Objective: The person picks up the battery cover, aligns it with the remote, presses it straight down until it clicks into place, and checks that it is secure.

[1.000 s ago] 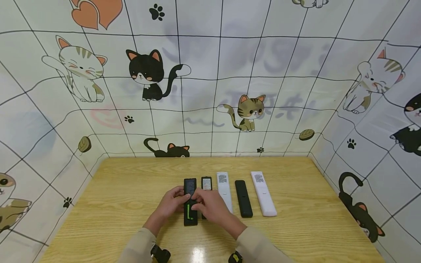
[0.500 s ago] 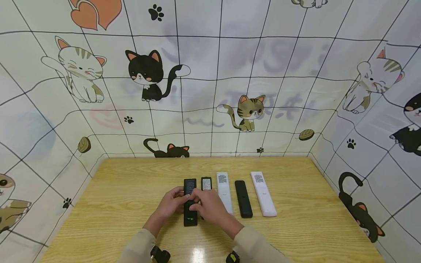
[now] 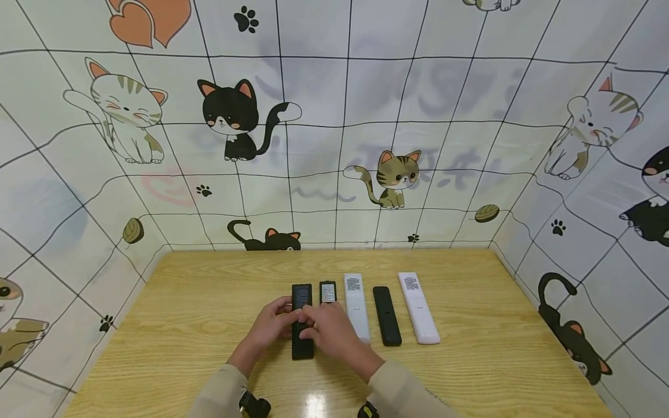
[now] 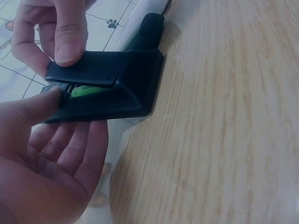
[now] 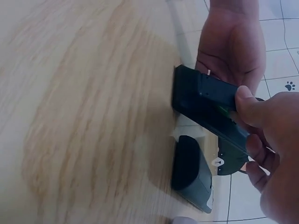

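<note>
A black remote control [image 3: 302, 350] lies back side up at the left end of a row of remotes. My left hand [image 3: 270, 323] grips its left side, thumb on the upper part and fingers along the edge. With my right hand [image 3: 333, 332] I pinch a black battery cover [image 4: 88, 73] over the remote's battery compartment. In the left wrist view the cover sits tilted, its lower end near the compartment's edge and a gap beneath. A green battery [image 4: 88, 90] shows through that gap. The right wrist view shows my right thumb [image 5: 247, 105] on the cover.
Right of the held remote lie a black remote with a white label [image 3: 328, 292], a white remote [image 3: 356, 307], another black remote [image 3: 387, 316] and another white one [image 3: 419, 307]. The wooden table [image 3: 209, 290] meets a cat-patterned backdrop [image 3: 324, 116].
The green seen in the compartment a second ago has gone from the head view, covered by the battery cover. My right hand has shifted slightly left. My left hand stays in place.
</note>
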Action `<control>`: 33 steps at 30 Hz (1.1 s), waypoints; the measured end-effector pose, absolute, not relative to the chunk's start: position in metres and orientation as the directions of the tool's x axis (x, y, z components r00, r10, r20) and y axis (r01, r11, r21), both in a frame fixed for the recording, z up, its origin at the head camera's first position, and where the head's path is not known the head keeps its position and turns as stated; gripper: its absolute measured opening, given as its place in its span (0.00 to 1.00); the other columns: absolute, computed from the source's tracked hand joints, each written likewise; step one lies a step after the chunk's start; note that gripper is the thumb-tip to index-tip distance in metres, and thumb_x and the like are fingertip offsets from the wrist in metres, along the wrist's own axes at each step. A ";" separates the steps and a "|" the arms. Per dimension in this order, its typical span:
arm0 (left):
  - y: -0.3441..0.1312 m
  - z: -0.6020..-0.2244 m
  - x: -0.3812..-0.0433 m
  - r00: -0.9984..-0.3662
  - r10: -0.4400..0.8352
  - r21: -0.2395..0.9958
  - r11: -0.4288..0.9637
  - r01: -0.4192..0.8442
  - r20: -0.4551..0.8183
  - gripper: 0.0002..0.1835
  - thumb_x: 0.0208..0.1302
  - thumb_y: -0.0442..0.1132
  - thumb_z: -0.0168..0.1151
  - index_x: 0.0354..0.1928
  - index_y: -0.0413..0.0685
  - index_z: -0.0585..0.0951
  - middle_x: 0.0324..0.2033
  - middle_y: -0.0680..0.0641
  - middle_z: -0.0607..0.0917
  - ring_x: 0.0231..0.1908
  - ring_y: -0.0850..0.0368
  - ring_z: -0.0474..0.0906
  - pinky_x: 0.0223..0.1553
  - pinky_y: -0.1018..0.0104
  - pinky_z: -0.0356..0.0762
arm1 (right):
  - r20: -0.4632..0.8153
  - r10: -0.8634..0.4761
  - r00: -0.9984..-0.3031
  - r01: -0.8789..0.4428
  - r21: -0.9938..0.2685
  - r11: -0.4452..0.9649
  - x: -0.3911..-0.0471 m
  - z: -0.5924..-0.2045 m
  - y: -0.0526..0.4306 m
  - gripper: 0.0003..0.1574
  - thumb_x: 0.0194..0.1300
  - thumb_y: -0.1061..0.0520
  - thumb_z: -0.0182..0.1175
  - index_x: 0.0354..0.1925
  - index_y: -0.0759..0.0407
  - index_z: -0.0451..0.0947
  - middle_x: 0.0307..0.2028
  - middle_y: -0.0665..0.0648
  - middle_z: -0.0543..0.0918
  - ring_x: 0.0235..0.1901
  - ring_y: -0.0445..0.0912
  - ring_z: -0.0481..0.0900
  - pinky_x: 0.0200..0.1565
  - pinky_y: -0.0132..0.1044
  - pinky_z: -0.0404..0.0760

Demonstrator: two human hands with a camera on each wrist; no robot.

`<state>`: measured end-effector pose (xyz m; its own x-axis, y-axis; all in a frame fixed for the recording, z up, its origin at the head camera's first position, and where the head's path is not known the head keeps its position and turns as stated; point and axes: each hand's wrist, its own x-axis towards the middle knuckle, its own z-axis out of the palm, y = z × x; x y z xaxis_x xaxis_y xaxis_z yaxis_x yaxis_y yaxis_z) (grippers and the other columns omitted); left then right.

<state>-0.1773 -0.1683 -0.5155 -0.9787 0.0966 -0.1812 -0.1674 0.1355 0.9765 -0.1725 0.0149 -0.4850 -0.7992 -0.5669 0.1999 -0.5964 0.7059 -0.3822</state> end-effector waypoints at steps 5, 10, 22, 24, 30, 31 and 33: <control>-0.169 -0.516 -0.178 -0.978 0.099 0.977 0.130 -0.171 -0.185 0.24 0.66 0.42 0.62 0.62 0.44 0.75 0.44 0.40 0.82 0.35 0.54 0.84 0.37 0.57 0.85 | 0.255 -0.585 -0.770 -0.638 -0.277 0.719 -0.171 -0.488 0.013 0.13 0.59 0.42 0.65 0.41 0.43 0.79 0.32 0.42 0.85 0.35 0.39 0.78 0.53 0.43 0.72; -0.169 -0.517 -0.178 -0.978 0.091 0.975 0.141 -0.172 -0.186 0.24 0.66 0.43 0.62 0.62 0.44 0.75 0.45 0.40 0.82 0.36 0.53 0.84 0.39 0.57 0.85 | 0.282 -0.575 -0.768 -0.637 -0.245 0.731 -0.169 -0.488 0.011 0.13 0.58 0.42 0.66 0.41 0.43 0.80 0.37 0.43 0.82 0.41 0.40 0.78 0.51 0.42 0.72; -0.168 -0.514 -0.176 -0.981 0.081 0.973 0.168 -0.161 -0.176 0.23 0.67 0.43 0.62 0.62 0.45 0.75 0.45 0.40 0.83 0.35 0.53 0.84 0.35 0.58 0.84 | 0.270 -0.548 -0.792 -0.609 -0.275 0.744 -0.169 -0.488 0.011 0.16 0.57 0.41 0.68 0.41 0.42 0.76 0.35 0.40 0.80 0.40 0.37 0.78 0.51 0.40 0.71; -0.168 -0.514 -0.176 -0.981 0.082 0.972 0.169 -0.161 -0.176 0.23 0.67 0.43 0.62 0.62 0.45 0.75 0.45 0.40 0.83 0.35 0.53 0.83 0.35 0.58 0.84 | 0.274 -0.548 -0.791 -0.610 -0.270 0.745 -0.169 -0.488 0.010 0.17 0.56 0.41 0.68 0.41 0.43 0.76 0.35 0.41 0.80 0.40 0.37 0.78 0.50 0.40 0.71; -0.167 -0.513 -0.175 -0.981 0.082 0.972 0.175 -0.158 -0.174 0.24 0.67 0.44 0.62 0.63 0.44 0.75 0.45 0.40 0.82 0.37 0.54 0.83 0.36 0.58 0.84 | 0.280 -0.548 -0.788 -0.611 -0.249 0.751 -0.167 -0.488 0.010 0.17 0.57 0.42 0.69 0.41 0.43 0.77 0.38 0.41 0.81 0.44 0.39 0.79 0.50 0.40 0.71; -0.167 -0.513 -0.175 -0.982 0.082 0.972 0.178 -0.156 -0.173 0.24 0.67 0.44 0.62 0.63 0.44 0.74 0.45 0.40 0.82 0.37 0.54 0.83 0.36 0.58 0.84 | 0.279 -0.547 -0.789 -0.610 -0.250 0.752 -0.167 -0.489 0.010 0.17 0.57 0.42 0.69 0.41 0.43 0.77 0.38 0.42 0.81 0.44 0.39 0.79 0.51 0.40 0.71; -0.167 -0.513 -0.174 -0.982 0.080 0.971 0.181 -0.156 -0.173 0.25 0.67 0.45 0.62 0.63 0.44 0.74 0.45 0.40 0.82 0.37 0.54 0.83 0.36 0.58 0.84 | 0.278 -0.545 -0.791 -0.608 -0.252 0.753 -0.167 -0.490 0.010 0.17 0.57 0.42 0.69 0.42 0.43 0.77 0.39 0.42 0.81 0.44 0.39 0.79 0.51 0.40 0.71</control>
<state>-0.1745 -0.1674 -0.5130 -0.9817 0.0801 -0.1729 -0.1563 0.1805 0.9711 -0.1673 0.0103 -0.4895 -0.7908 -0.5454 0.2778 -0.6079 0.7531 -0.2517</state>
